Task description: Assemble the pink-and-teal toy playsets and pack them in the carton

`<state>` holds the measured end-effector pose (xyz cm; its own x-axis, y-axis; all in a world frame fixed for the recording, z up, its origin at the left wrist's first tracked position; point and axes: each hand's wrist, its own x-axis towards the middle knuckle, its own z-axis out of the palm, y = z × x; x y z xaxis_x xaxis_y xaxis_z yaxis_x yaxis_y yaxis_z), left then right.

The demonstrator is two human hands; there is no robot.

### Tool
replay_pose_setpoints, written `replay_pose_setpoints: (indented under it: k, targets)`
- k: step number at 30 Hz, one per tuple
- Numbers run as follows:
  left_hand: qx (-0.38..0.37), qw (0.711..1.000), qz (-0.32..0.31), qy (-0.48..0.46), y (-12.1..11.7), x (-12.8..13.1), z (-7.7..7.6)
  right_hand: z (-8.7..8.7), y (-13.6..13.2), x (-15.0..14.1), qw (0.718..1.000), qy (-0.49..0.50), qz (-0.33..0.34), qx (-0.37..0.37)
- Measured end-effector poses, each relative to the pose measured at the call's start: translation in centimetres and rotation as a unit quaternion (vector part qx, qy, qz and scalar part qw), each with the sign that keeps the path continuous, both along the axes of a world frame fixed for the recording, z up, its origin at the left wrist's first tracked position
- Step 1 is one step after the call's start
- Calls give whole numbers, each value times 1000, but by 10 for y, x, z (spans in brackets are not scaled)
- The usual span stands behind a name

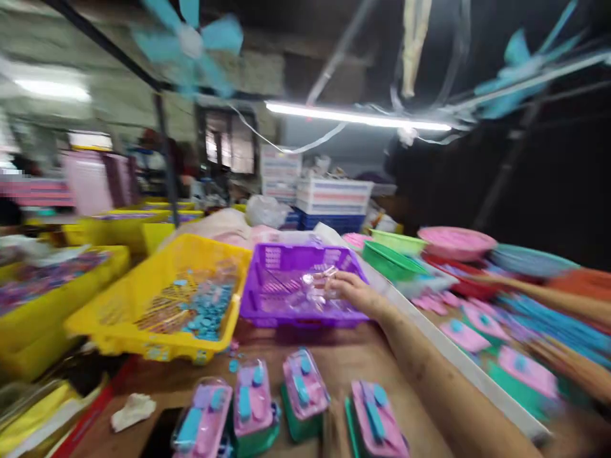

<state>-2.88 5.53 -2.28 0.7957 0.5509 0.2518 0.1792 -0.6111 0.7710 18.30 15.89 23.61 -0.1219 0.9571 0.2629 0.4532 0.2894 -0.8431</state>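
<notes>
My right hand [352, 291] reaches into a purple basket [305, 321], its fingers closed on a clear plastic cover [315, 280]. More clear plastic pieces lie beneath it in the basket. Near me stand several small pink-and-green boxes [305, 391] with blue parts on top; at least some carry clear covers. Between two of these boxes is a blurred brownish shape [337, 423] that may be part of my left hand; its fingers cannot be made out.
A yellow basket [105, 340] left of the purple one holds small blue pieces [210, 312]. A white divider [429, 331] runs along the right. Beyond it, another person's blurred arms [548, 292] work among pink-and-green boxes [522, 375] and basins [391, 261]. White crumpled paper [133, 410] lies front left.
</notes>
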Motion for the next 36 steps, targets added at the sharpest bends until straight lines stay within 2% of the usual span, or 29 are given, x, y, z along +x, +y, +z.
replay_pose_setpoints:
  k: [1, 2, 4, 5, 8, 11, 13, 15, 17, 19, 21, 25, 29, 32, 34, 36]
  targets:
    - [-13, 1000, 18, -8, -12, 5, -9, -7, -30, 14, 996, 89, -7, -32]
    - [-21, 999, 39, -25, -22, 9, -16, -16, -59, 25, 980, 191, -15, -62]
    - [-24, 992, 99, -71, -37, 11, -24, -41, -114, 36, 921, 373, -40, -105]
    - [-22, 990, 113, -85, -41, 10, -24, -55, -139, 38, 893, 430, -59, -118]
    - [-7, 992, 94, -85, -43, 6, -13, -98, -203, 37, 860, 475, -114, -144]
    - [8, 993, 82, -85, -42, 7, 4, -126, -241, 38, 851, 481, -121, -169]
    - [10, 993, 73, -93, -39, 14, 12, -132, -249, 41, 869, 438, -103, -205]
    - [12, 994, 58, -94, -34, 22, 16, -132, -244, 46, 899, 357, -87, -240]
    - [11, 995, 46, -84, -27, 28, 16, -130, -231, 49, 926, 270, -114, -238]
    - [4, 995, 51, -88, -21, 29, 13, -131, -218, 50, 942, 211, -165, -203]
    - [-3, 994, 50, -92, -18, 28, 11, -137, -209, 46, 949, 182, -196, -167]
    - [-6, 997, 35, -70, -18, 23, 13, -158, -204, 28, 958, 148, -218, -109]
    - [-41, 995, 47, -75, -21, 26, 19, -171, -210, 8, 947, 145, -285, -34]
    - [-65, 994, 45, -79, -24, 28, 21, -158, -218, 2, 935, 110, -336, 29]
    - [-62, 993, 45, -86, -27, 29, 20, -137, -221, -1, 931, 55, -350, 87]
    - [-56, 993, 54, -94, -29, 31, 18, -114, -219, -7, 938, -7, -317, 139]
